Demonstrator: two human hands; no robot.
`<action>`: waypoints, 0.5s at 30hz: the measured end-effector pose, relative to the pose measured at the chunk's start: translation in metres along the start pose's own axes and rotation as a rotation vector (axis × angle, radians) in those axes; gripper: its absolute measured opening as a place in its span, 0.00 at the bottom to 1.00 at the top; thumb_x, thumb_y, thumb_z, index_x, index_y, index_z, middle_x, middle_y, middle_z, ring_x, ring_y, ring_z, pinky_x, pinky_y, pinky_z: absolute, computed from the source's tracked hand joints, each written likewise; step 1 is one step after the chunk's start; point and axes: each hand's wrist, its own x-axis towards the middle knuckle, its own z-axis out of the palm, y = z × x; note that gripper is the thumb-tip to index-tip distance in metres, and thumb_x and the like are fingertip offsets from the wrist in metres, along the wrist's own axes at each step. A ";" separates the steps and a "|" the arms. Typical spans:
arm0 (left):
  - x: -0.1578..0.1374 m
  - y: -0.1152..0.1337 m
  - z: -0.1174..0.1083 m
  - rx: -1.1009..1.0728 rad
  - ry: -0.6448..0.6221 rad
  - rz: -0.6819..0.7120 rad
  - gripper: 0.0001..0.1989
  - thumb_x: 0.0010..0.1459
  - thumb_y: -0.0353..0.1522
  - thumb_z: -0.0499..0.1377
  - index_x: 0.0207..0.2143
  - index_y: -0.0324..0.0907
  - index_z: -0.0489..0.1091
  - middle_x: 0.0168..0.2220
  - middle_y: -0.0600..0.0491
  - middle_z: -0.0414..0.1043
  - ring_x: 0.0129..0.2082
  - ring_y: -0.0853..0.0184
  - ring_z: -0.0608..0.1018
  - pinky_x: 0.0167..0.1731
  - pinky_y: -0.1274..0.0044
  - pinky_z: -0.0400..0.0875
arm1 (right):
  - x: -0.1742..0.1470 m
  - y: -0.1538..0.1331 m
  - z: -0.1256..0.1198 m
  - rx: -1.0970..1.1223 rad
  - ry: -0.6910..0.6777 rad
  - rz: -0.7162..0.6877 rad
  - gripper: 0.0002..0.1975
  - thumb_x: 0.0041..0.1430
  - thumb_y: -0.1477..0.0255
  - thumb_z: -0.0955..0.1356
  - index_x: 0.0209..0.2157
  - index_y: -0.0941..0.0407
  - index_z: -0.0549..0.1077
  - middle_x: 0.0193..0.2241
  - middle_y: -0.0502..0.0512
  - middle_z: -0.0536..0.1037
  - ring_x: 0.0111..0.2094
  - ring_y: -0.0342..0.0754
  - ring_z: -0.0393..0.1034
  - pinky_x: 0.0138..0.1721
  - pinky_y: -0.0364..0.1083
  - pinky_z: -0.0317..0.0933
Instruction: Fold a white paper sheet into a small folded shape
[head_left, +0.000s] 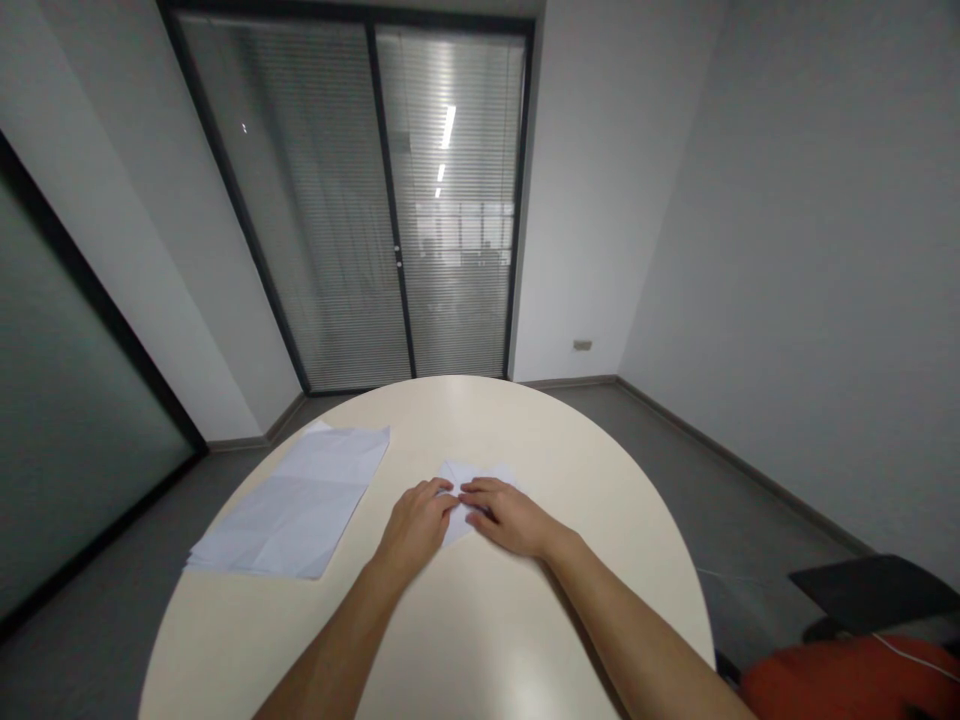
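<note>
A small folded sheet of white paper [459,529] lies on the round table in front of me, creases and angled edges showing near its far side. My left hand [418,522] bends its fingers over the paper's left part, thumb and fingertips pressed together on it. From the other side my right hand [512,516] rests on its right part, fingers curved and fingertips meeting the paper close to the left thumb. Both hands cover much of the sheet, so its full shape is hidden.
A stack of creased white paper sheets [300,510] lies on the left of the cream table [600,590]. At the lower right stands a chair with a black part [874,588] and something red-orange [840,680]. Beyond the table are a glass door [450,300] with blinds and grey-white walls.
</note>
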 end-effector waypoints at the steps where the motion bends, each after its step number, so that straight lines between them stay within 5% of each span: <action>1: 0.000 0.000 0.000 0.004 0.003 0.007 0.15 0.64 0.25 0.55 0.46 0.47 0.79 0.54 0.50 0.75 0.52 0.60 0.75 0.55 0.67 0.68 | 0.000 0.000 0.001 0.009 -0.014 0.008 0.18 0.69 0.69 0.64 0.57 0.53 0.75 0.60 0.59 0.73 0.62 0.54 0.65 0.65 0.55 0.56; 7: 0.001 0.000 0.000 0.018 0.025 0.064 0.15 0.62 0.24 0.56 0.43 0.46 0.80 0.48 0.50 0.79 0.50 0.58 0.74 0.57 0.64 0.63 | -0.002 0.012 0.001 -0.030 -0.006 0.039 0.20 0.70 0.67 0.62 0.59 0.57 0.74 0.60 0.61 0.73 0.64 0.54 0.64 0.68 0.56 0.51; 15: -0.004 0.007 -0.002 0.045 -0.006 0.054 0.13 0.66 0.29 0.54 0.48 0.43 0.76 0.49 0.47 0.76 0.49 0.57 0.74 0.52 0.65 0.65 | -0.004 0.018 -0.004 -0.133 0.042 0.177 0.18 0.66 0.71 0.65 0.55 0.57 0.77 0.58 0.62 0.75 0.60 0.59 0.66 0.62 0.57 0.59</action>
